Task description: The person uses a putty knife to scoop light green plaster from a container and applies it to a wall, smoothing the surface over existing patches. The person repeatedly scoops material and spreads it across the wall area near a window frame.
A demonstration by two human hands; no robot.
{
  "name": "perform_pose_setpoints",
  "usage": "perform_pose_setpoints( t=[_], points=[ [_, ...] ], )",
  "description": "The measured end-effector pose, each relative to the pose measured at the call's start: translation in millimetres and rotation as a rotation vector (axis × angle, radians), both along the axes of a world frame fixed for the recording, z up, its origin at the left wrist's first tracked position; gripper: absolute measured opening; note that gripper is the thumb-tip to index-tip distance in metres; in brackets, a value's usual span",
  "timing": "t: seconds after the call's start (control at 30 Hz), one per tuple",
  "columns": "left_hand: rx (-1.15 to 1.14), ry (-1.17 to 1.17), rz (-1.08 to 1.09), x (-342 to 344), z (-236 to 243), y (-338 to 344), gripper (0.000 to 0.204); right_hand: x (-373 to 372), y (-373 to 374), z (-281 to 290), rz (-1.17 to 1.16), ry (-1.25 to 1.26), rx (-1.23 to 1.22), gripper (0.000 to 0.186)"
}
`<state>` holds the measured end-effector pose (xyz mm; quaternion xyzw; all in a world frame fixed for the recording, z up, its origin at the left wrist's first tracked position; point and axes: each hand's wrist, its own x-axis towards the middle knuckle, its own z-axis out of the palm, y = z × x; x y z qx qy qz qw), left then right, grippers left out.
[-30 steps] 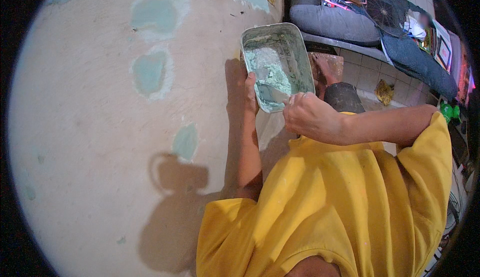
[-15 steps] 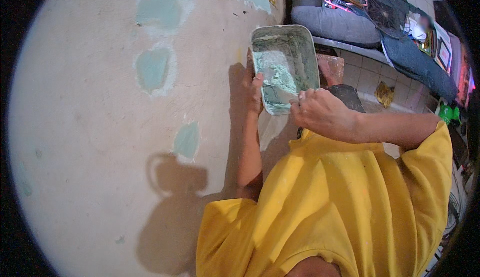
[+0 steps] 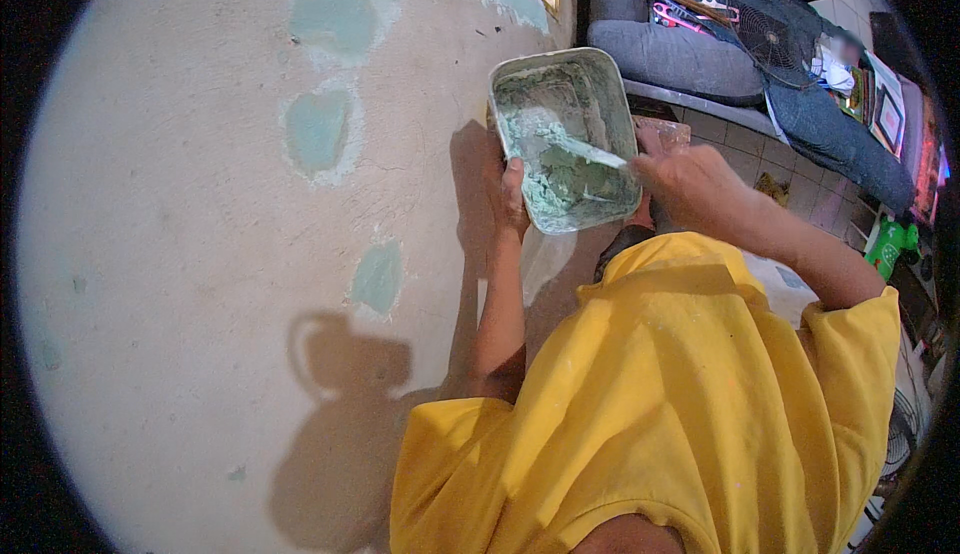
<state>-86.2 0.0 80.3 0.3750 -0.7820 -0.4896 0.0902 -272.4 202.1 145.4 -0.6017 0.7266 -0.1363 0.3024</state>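
Note:
My left hand (image 3: 510, 199) grips the left side of a rectangular plastic tub (image 3: 598, 99), thumb over its rim and the other fingers mostly hidden behind it. Pale green paste (image 3: 545, 196) clings to the tub's bottom and walls, thickest toward the left side. In my right hand (image 3: 690, 179) is a putty knife (image 3: 597, 154), its narrow blade coated with the same paste and pointing left into the tub. My right fingers close round its handle, which they hide, above the tub's right rim.
A rough plaster wall (image 3: 200, 254) fills the left, with several green patches such as the one (image 3: 377, 279) beside my forearm. Upper right, a grey sofa (image 3: 675, 59) bears a fan (image 3: 770, 34) and hangers (image 3: 715, 2). A green bottle (image 3: 885, 247) stands at the right.
My right hand has moved up and right, lifting the putty knife from the tub's near end so its coated blade shows. The tub has tilted and shifted slightly left.

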Motion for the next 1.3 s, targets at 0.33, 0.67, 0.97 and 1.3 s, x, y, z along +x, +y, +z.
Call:
perform_pose_setpoints(
  t=[0.33, 0.67, 0.97, 1.3],
  points=[
    [-0.149, -0.179, 0.062, -33.4, 61.6, 37.4, 0.059, 20.8, 21.8, -1.7, 0.078, -0.064, 0.08, 0.019],
    [-0.162, -0.16, -0.015, -15.2, 29.0, 13.4, 0.052, -12.2, 13.7, 3.0, -0.078, -0.223, 0.113, 0.02],
    [-0.175, -0.083, -0.09, -25.5, 36.9, 2.2, 0.046, -17.1, -2.7, -20.4, -0.035, -0.39, 0.087, 0.023],
    [-0.194, -0.067, -0.059, -27.0, 43.4, 7.0, 0.038, -15.3, -2.8, -24.4, -0.151, -0.722, 0.183, 0.023]
  ],
)
